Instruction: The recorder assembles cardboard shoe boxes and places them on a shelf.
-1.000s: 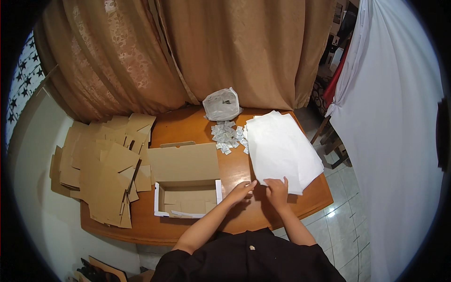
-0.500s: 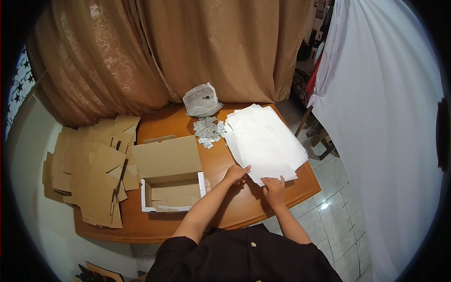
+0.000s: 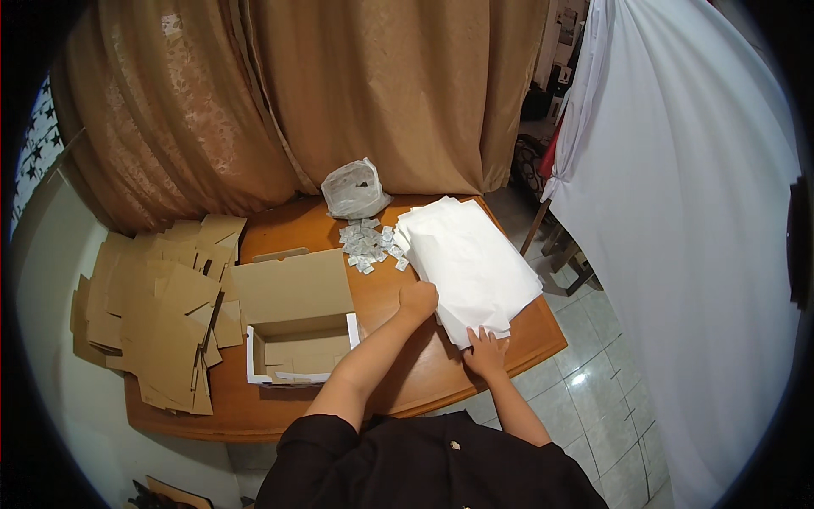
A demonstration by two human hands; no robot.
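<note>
Well, hands (image 3: 418, 300) (image 3: 486, 353) at paper (image 3: 475, 259) edges

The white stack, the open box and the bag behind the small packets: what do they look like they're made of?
White stack: probably matte paper, thin overlapping sheets. Open box: likely cardboard, dull brown inside with folded flaps, whitish outside. Bag: seemingly thin plastic, translucent and wrinkled.

Downward fisheye head view over table (image 3: 375, 294)

This looks like a room in a home: long brown curtains (image 3: 398, 93) hang behind the wooden bench (image 3: 530, 343), with white drapery (image 3: 678, 212) and tiled floor (image 3: 585, 399) to its right.
</note>
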